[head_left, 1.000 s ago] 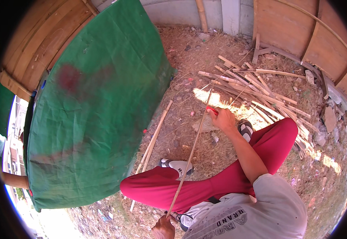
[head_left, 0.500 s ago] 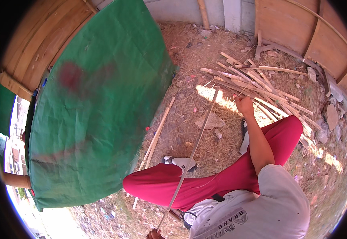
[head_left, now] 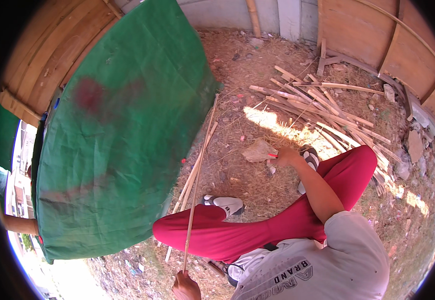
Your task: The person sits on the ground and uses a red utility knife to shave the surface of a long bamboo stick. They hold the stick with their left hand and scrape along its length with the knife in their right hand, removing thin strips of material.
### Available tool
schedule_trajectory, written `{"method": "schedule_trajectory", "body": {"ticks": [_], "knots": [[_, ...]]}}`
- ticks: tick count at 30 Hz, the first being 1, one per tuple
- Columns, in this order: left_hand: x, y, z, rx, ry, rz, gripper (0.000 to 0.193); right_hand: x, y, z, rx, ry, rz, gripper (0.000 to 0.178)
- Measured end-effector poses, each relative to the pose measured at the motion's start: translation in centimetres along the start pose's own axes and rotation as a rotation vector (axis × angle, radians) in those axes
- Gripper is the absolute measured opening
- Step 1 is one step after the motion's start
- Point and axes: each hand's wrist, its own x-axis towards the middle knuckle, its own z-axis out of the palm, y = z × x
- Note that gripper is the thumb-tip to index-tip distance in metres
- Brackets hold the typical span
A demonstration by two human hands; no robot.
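Note:
At the bottom, my left hand (head_left: 186,286) is closed around the lower end of a long, thin bamboo strip (head_left: 191,215). The strip slants up past my left knee, its far end near the edge of the green tarp. My right hand (head_left: 286,157) is closed in front of my right foot, above a flat stone (head_left: 259,150) on the ground. A small red piece (head_left: 272,155) sticks out of its fingers, too small to tell its kind. Nearer the tarp, a few longer bamboo strips (head_left: 193,180) lie on the ground beside the held one.
A heap of split bamboo (head_left: 327,107) lies on the dry straw ahead to the right. A green tarp (head_left: 122,140) stands close on my left. Wooden panels (head_left: 412,55), a grey wall (head_left: 222,17) and rubble (head_left: 417,145) border the area.
My right hand has drawn back from the heap toward the flat stone. The strip in my left hand has swung left toward the tarp, and that hand has moved slightly up and left.

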Motion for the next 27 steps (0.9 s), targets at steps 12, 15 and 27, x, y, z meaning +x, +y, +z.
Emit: {"method": "schedule_trajectory", "body": {"ticks": [12, 15, 27], "knots": [[1.8, 3.3, 0.0, -0.694, -0.228, -0.118, 0.031, -5.4, -7.8, -1.6, 0.946, 0.160, -0.401, 0.042], [2.0, 2.0, 1.4, -0.807, -0.388, -0.049, 0.033, -5.8, -8.0, -2.4, 1.339, 0.064, -0.430, 0.044], [2.8, -0.4, 2.6, -1.236, -0.949, -0.417, 0.046, -5.2, -7.8, -1.3, 1.630, -0.121, -0.512, 0.046]]}}
